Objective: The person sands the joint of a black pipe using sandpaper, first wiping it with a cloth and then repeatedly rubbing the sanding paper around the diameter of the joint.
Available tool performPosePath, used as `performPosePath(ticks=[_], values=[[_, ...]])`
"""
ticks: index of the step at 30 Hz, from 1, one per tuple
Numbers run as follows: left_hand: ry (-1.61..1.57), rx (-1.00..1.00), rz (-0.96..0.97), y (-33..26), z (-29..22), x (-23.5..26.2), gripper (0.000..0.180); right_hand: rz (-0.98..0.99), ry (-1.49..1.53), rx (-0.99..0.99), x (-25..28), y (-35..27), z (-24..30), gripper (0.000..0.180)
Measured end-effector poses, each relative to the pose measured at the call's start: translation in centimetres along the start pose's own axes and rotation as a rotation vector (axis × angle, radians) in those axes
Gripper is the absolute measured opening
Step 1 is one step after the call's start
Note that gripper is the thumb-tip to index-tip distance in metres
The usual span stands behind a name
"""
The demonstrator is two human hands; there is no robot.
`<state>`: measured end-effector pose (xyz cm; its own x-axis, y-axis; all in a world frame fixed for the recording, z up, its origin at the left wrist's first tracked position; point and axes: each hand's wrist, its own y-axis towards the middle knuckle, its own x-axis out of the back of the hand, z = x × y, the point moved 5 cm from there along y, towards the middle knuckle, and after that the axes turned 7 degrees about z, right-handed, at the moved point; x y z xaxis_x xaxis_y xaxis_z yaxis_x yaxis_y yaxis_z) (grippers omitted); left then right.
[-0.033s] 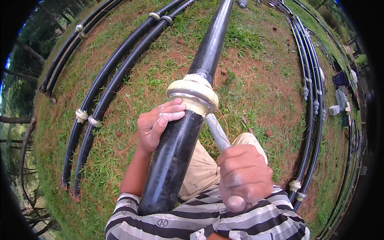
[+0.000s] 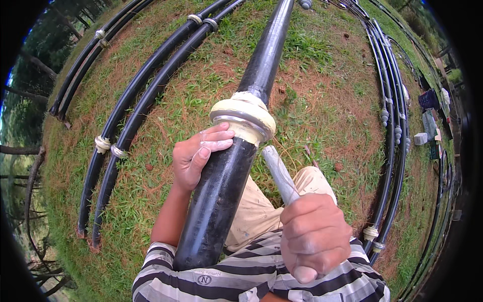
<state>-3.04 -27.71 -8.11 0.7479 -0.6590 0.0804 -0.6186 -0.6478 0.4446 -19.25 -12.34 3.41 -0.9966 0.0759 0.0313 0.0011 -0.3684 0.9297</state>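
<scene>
A long black pole [image 2: 221, 201] slants from my lap away to the top of the view. Around it sits a cream, ring-shaped collar [image 2: 244, 108] with a shiny dark band in its groove. My left hand [image 2: 201, 156] wraps the pole's left side just below the collar, its powdery fingertips on the collar's lower edge and the thumb on the pole. My right hand [image 2: 317, 236] is closed in a fist round a greyish-white stick [image 2: 279, 173]. The stick points up and left, its blunt end a little below and right of the collar, apart from it.
More black poles [image 2: 151, 85] with cream rings lie on the grass at the left. Another row of poles [image 2: 392, 116] runs along the right. Beyond it are a white box [image 2: 420, 138] and a dark blue container [image 2: 428, 99]. Trees edge the left side.
My right hand has drawn the stick down and to the right, so its end has come away from the collar's lower edge. My left hand and the pole stay where they were.
</scene>
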Motion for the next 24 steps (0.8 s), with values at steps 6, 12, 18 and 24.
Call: performPosePath(ticks=[6,12,18,24], values=[[0.021,-0.073,0.023,0.0,-0.1,-0.1,0.041,0.061,-0.032,-0.069,-0.2,0.6,0.0,0.036],[0.037,-0.068,0.030,0.3,-0.4,-0.1,0.042,0.179,-0.066,-0.191,0.2,-0.4,-0.4,0.035],[0.037,-0.077,0.034,0.5,-0.5,-0.3,0.043,0.116,0.005,-0.096,0.4,-0.8,-0.6,0.031],[0.061,-0.067,0.009,0.4,-0.2,0.0,0.043,-0.053,0.003,0.037,-0.1,-0.8,1.6,0.039]])
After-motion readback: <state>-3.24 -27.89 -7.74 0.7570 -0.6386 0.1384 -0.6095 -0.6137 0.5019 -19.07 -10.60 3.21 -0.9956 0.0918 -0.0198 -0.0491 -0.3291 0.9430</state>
